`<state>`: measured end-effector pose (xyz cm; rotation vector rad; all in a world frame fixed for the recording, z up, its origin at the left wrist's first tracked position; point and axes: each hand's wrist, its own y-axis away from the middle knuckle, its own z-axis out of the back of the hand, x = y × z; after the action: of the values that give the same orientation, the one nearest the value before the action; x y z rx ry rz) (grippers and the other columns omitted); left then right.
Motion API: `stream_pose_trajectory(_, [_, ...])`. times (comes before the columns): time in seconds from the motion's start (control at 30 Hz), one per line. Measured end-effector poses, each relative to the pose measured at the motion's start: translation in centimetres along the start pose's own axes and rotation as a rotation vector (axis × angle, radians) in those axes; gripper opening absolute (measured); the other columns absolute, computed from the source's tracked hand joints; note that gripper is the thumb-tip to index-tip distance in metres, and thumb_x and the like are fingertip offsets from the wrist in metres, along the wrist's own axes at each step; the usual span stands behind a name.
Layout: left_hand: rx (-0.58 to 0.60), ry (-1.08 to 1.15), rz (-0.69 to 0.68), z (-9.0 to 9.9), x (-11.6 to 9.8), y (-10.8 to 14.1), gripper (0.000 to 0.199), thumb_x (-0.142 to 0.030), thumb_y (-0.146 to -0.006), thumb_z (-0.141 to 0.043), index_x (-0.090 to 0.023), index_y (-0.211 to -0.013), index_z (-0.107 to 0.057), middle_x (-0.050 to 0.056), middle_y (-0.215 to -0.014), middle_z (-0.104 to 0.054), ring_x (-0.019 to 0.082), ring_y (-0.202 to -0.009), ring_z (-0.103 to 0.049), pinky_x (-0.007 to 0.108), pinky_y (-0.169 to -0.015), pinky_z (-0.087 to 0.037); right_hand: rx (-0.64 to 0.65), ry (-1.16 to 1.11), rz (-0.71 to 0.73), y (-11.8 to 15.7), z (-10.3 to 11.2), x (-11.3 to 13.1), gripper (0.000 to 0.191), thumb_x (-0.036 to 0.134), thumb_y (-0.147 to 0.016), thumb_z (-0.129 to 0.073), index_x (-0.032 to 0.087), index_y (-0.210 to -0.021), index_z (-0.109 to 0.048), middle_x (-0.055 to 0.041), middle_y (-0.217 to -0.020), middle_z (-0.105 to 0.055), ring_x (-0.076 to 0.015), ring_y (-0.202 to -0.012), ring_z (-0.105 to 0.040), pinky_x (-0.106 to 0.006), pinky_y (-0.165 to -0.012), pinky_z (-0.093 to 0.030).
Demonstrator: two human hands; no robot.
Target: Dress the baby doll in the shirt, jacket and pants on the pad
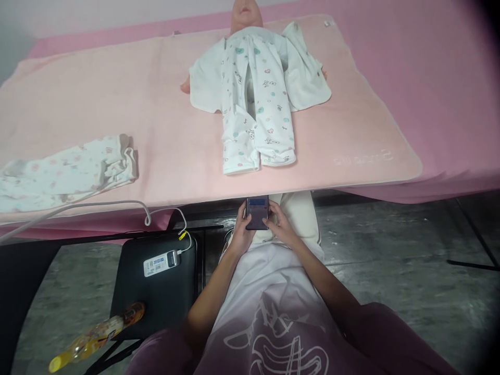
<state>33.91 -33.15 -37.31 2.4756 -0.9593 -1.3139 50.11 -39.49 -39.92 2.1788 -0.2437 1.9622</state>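
Note:
A dark phone point(257, 213) is held upright over my lap, just below the table's front edge. My left hand point(242, 232) grips its left side, with the thumb at its lower left corner. On the right side my right hand point(282, 226) holds it too, thumb at the lower right corner. Beyond the hands, a baby doll point(246, 15) lies on its back on the pink mat point(167, 120). White printed baby clothes point(273, 99) cover its body and legs, with a gap open down the middle. Both doll hands stick out of the wide sleeves.
Folded printed clothing point(74, 169) lies at the mat's left. A white cable point(117, 202) runs over the front edge to a power bank point(161, 263) on a black stool point(156, 302). A bottle with a yellow cap point(94, 338) is at lower left.

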Motion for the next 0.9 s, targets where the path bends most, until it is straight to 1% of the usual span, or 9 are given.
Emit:
stream_pose_trajectory(0.1, [0.028, -0.018, 0.004, 0.2, 0.1, 0.0, 0.08, -0.034, -0.088, -0.095, -0.035, -0.16, -0.06, 0.009, -0.151, -0.072, 0.03, -0.147, -0.066, 0.046, -0.125, -0.053, 0.005, -0.025, -0.007, 0.0, 0.2, -0.1, 0.069, 0.062, -0.104, -0.075, 0.027, -0.159, -0.054, -0.0115, -0.15, -0.069, -0.0308, -0.142, -0.063, -0.05, -0.127, -0.049])
stream_pose_trajectory(0.23, [-0.004, -0.04, -0.014, 0.6, 0.5, -0.1, 0.084, -0.027, -0.084, -0.097, -0.036, -0.16, -0.061, 0.008, -0.151, -0.071, 0.03, -0.146, -0.067, 0.047, -0.126, -0.052, -0.003, -0.037, -0.016, 0.1, 0.2, -0.1, 0.066, 0.062, -0.104, -0.075, 0.028, -0.157, -0.055, -0.0106, -0.149, -0.07, -0.0306, -0.141, -0.064, -0.05, -0.126, -0.05])
stream_pose_trajectory(0.37, [0.022, -0.019, -0.02, 0.7, 0.6, -0.1, 0.085, -0.03, -0.085, -0.096, -0.035, -0.161, -0.059, 0.01, -0.154, -0.07, 0.032, -0.149, -0.065, 0.05, -0.129, -0.05, -0.034, -0.002, -0.01, 0.0, -0.5, 0.1, 0.073, 0.061, -0.1, -0.08, 0.027, -0.158, -0.052, -0.0114, -0.143, -0.072, -0.0311, -0.136, -0.066, -0.05, -0.124, -0.052])
stream_pose_trajectory(0.47, [0.048, 0.0, -0.027, 0.5, 0.3, 0.0, 0.085, -0.032, -0.084, -0.096, -0.035, -0.161, -0.06, 0.01, -0.156, -0.069, 0.031, -0.148, -0.065, 0.048, -0.129, -0.05, -0.071, 0.013, -0.007, -0.2, -1.1, 0.2, 0.076, 0.06, -0.096, -0.085, 0.026, -0.155, -0.05, -0.0123, -0.135, -0.074, -0.0312, -0.128, -0.069, -0.05, -0.118, -0.055])
stream_pose_trajectory(0.57, [0.044, 0.017, -0.024, 0.2, 0.1, 0.1, 0.077, -0.034, -0.087, -0.092, -0.035, -0.158, -0.063, 0.008, -0.158, -0.068, 0.03, -0.15, -0.063, 0.046, -0.128, -0.05, -0.081, 0.011, -0.005, -0.4, -1.5, 0.2, 0.075, 0.061, -0.096, -0.084, 0.026, -0.153, -0.049, -0.0122, -0.131, -0.074, -0.0306, -0.125, -0.071, -0.05, -0.116, -0.057])
stream_pose_trajectory(0.7, [0.005, 0.039, -0.026, -0.2, 0.0, 0.0, 0.065, -0.039, -0.092, -0.085, -0.034, -0.154, -0.067, 0.006, -0.157, -0.069, 0.03, -0.151, -0.062, 0.045, -0.126, -0.051, -0.073, 0.005, -0.002, -0.4, -1.5, 0.2, 0.076, 0.064, -0.097, -0.082, 0.026, -0.153, -0.049, -0.012, -0.134, -0.074, -0.0301, -0.127, -0.07, -0.048, -0.116, -0.058])
stream_pose_trajectory(0.9, [-0.081, 0.028, -0.06, -0.4, 0.6, -0.6, 0.054, -0.048, -0.095, -0.086, -0.034, -0.146, -0.071, 0.002, -0.148, -0.074, 0.025, -0.139, -0.068, 0.036, -0.116, -0.055, -0.038, -0.024, -0.008, -0.2, -0.8, 0.2, 0.065, 0.065, -0.106, -0.071, 0.028, -0.156, -0.051, -0.0101, -0.137, -0.073, -0.031, -0.137, -0.066, -0.049, -0.121, -0.053])
